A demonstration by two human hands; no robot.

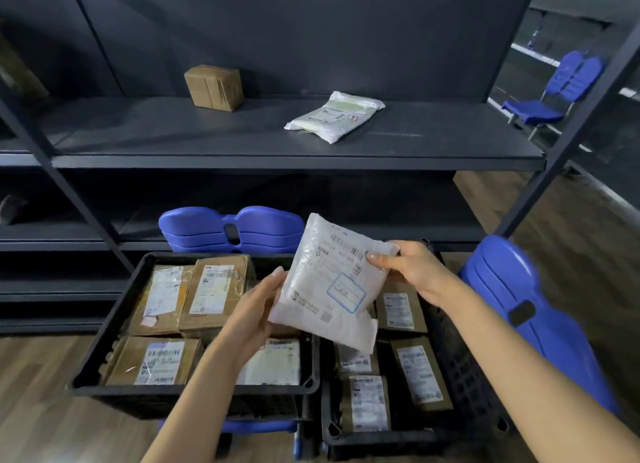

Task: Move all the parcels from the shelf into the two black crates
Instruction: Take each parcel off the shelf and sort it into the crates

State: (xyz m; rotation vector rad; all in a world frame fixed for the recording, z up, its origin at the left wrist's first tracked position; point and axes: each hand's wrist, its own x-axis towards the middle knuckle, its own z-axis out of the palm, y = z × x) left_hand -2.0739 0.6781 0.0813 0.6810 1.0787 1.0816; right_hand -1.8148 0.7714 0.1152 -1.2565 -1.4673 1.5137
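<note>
A white padded mailer (332,282) with a barcode label and a blue stamp hangs above the gap between the two black crates. My left hand (258,306) grips its lower left edge and my right hand (407,270) pinches its upper right corner. The left crate (104,327) holds several brown cardboard parcels with white labels. More labelled brown parcels fill the right crate (460,369). On the dark shelf (242,157) remain a taped brown box (213,87) at the back left and a white plastic mailer (334,116) towards the right.
The crates rest on blue plastic chairs (232,232); another blue chair (530,310) stands right of them and one (554,91) beyond the shelf's right post (568,123). Lower shelf levels sit behind the crates. The floor is wood.
</note>
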